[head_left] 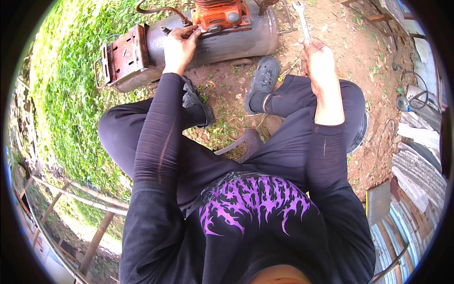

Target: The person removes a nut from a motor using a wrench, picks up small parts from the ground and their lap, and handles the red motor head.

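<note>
An air compressor lies ahead of me, with an orange-red pump (220,14) mounted on a grey cylindrical tank (246,42). My left hand (180,49) is at the left lower edge of the pump, fingers bent and close together beside a hose fitting; what they grip is too small to make out. My right hand (316,61) is closed on the lower end of a silver spanner (301,19), held upright to the right of the tank. A rusty red metal housing (125,57) is fixed at the tank's left end. A yellow-handled tool (284,75) lies on the dirt, partly hidden.
My shoes (264,80) and bent knees are below the tank. Grass is on the left, with a bamboo rail (85,194) lower down. Corrugated metal sheets (416,175), a coiled cable (421,97) and scrap line the right side. Bare dirt (378,123) lies between.
</note>
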Demonstrator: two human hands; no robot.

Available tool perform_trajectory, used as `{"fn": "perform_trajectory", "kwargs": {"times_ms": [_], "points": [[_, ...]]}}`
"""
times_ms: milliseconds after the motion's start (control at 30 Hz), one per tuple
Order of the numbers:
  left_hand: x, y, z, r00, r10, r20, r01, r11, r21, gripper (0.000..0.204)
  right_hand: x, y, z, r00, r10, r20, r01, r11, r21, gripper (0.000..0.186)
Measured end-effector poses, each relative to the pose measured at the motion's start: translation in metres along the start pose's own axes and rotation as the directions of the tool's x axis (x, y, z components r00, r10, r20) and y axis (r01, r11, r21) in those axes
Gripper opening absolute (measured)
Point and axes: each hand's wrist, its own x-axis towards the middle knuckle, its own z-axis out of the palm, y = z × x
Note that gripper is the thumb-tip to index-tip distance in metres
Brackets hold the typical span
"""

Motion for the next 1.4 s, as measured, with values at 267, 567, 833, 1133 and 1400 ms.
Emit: {"fn": "perform_trajectory", "kwargs": {"times_ms": [267, 567, 833, 1133, 1400], "points": [[-0.002, 0.002, 0.002, 0.995, 0.089, -0.033, -0.086, 0.993, 0.078, 0.024, 0.005, -0.007, -0.024, 0.993, -0.070, -0.093, 0.083, 0.985, 0.149, 0.021], [-0.003, -0.007, 0.000, 0.997, -0.011, -0.072, 0.008, 0.999, -0.050, 0.019, 0.005, -0.010, -0.029, 0.995, -0.073, -0.068, 0.081, 0.987, 0.137, 0.020], [-0.003, -0.001, 0.000, 0.998, -0.044, 0.049, 0.043, 0.999, 0.025, 0.028, 0.006, -0.005, -0.031, 0.993, -0.070, -0.095, 0.075, 0.996, 0.050, 0.024], [0.000, -0.004, 0.009, 0.996, -0.092, 0.007, 0.093, 0.995, -0.026, 0.030, 0.002, -0.008, -0.031, 0.991, -0.081, -0.108, 0.082, 0.997, 0.004, 0.021], [0.008, -0.018, 0.015, 0.993, -0.094, -0.069, 0.086, 0.990, -0.108, 0.025, 0.002, -0.009, -0.031, 0.992, -0.062, -0.108, 0.062, 0.998, -0.003, 0.019]]}}
